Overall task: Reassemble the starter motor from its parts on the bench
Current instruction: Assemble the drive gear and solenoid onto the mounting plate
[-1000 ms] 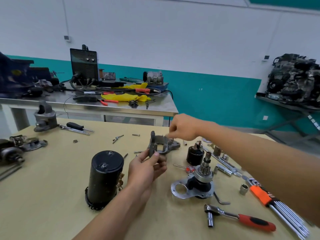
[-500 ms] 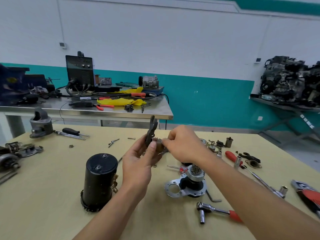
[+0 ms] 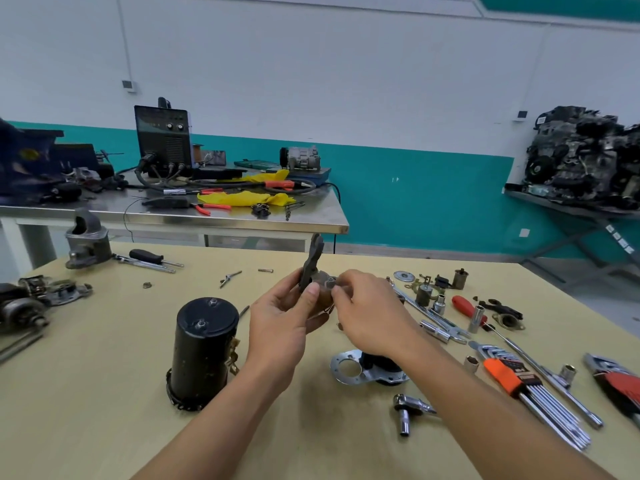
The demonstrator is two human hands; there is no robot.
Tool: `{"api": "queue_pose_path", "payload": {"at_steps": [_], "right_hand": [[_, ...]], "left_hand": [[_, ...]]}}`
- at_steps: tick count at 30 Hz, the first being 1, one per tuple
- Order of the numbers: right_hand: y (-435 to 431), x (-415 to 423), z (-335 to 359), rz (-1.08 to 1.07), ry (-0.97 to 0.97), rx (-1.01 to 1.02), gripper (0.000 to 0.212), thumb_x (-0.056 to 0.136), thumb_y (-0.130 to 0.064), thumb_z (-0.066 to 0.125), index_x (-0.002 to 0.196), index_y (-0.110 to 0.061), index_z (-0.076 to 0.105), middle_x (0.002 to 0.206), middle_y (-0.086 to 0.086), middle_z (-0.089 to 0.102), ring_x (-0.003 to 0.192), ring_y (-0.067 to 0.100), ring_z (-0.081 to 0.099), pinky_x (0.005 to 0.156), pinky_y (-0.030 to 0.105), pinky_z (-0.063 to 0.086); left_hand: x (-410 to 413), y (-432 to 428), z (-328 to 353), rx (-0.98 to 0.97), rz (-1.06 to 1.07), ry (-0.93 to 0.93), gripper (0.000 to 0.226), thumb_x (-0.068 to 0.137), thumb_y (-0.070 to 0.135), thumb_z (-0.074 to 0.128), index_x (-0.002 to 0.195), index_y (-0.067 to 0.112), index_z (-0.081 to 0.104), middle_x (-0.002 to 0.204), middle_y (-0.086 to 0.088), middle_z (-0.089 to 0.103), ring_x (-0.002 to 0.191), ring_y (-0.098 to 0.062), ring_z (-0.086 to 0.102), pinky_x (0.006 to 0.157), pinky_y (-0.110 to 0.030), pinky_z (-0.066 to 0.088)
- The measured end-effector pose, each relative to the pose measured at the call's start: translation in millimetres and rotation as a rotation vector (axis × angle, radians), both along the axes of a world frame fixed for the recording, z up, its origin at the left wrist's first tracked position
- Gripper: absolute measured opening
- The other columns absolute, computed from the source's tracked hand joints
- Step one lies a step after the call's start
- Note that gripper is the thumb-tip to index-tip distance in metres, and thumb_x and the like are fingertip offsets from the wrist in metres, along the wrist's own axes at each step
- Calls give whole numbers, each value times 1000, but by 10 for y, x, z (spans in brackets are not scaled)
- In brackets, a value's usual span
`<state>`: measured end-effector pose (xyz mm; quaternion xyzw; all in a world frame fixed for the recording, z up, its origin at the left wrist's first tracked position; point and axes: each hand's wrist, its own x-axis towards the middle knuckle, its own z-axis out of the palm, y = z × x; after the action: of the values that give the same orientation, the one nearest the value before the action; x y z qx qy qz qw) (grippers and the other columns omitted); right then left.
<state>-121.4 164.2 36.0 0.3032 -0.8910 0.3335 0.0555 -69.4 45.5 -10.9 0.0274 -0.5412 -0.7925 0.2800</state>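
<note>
Dark grey cast bracket (image 3: 312, 263) held up in the air over the middle of the worktop (image 3: 104, 393), standing roughly on edge, its upper tip pointing at the far edge. Not touching the worktop.

Left hand (image 3: 278, 323) grasps the bracket from below and from the left: thumb pressed flat on its near face, fingers curled round behind. Right hand (image 3: 372, 315) meets it from the right, fingers bent, tips pinching at the bracket's right side. What exactly sits under those tips is too small to tell.

Black motor body (image 3: 202, 355) stands upright on the worktop, left of the hands and nearer the near edge, two studs on its top cap. Bright mounting plate (image 3: 341, 370) with a dark part on it lies under the right wrist, partly hidden.

Ratchet (image 3: 410, 405) lies near the near edge, just right of the plate, handle hidden by the forearm. Hex key set (image 3: 519, 382) in an orange holder toward the right edge. Red-handled screwdriver (image 3: 465, 306) among loose sockets and small fittings toward the far right corner.

Grey nose housing (image 3: 86, 242) at the far left corner, black-handled screwdriver (image 3: 147, 255) just beside it. Another starter unit (image 3: 20, 308) at the left edge.

Steel table (image 3: 173, 221) behind, cluttered with tools.
</note>
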Motion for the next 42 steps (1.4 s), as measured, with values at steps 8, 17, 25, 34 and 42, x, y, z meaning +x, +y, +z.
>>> {"api": "queue_pose_path", "payload": {"at_steps": [8, 17, 25, 34, 42], "right_hand": [[-87, 80, -156, 8, 32, -284, 19, 101, -37, 50, 97, -28, 67, 83, -13, 68, 75, 0, 63, 65, 17, 47], [-112, 82, -149, 107, -610, -792, 32, 99, -8, 40, 98, -16, 71, 93, 7, 77, 91, 27, 74, 79, 44, 61], [-42, 131, 48, 148, -1186, -1122, 55, 98, -47, 51, 114, 4, 64, 102, 25, 73, 92, 39, 73, 70, 42, 61], [77, 144, 254, 195, -961, -979, 32, 93, -53, 58, 105, -23, 56, 104, 15, 75, 81, 35, 75, 64, 42, 60], [475, -81, 374, -88, -123, -732, 15, 89, -37, 68, 100, -27, 66, 93, -4, 74, 66, 12, 73, 58, 27, 50]], "left_hand": [[11, 6, -12, 33, -10, -7, 20, 97, 14, 63, 114, 12, 72, 100, -13, 78, 96, -29, 76, 74, -31, 63], [63, 43, 35, -429, 60, 23, 36, 95, 13, 66, 121, 37, 64, 105, 9, 77, 101, -9, 71, 84, -25, 58], [103, 24, 59, -551, 208, 83, 40, 92, 7, 69, 120, 35, 64, 106, 12, 75, 101, -3, 69, 89, -19, 54], [291, 20, 456, -592, 303, 227, 36, 95, 10, 66, 118, 38, 64, 97, 7, 74, 92, -14, 72, 70, -23, 57], [548, -1126, 1204, -729, 421, -14, 27, 93, 18, 69, 116, 33, 66, 87, 13, 77, 82, -2, 73, 65, -11, 54]]}}
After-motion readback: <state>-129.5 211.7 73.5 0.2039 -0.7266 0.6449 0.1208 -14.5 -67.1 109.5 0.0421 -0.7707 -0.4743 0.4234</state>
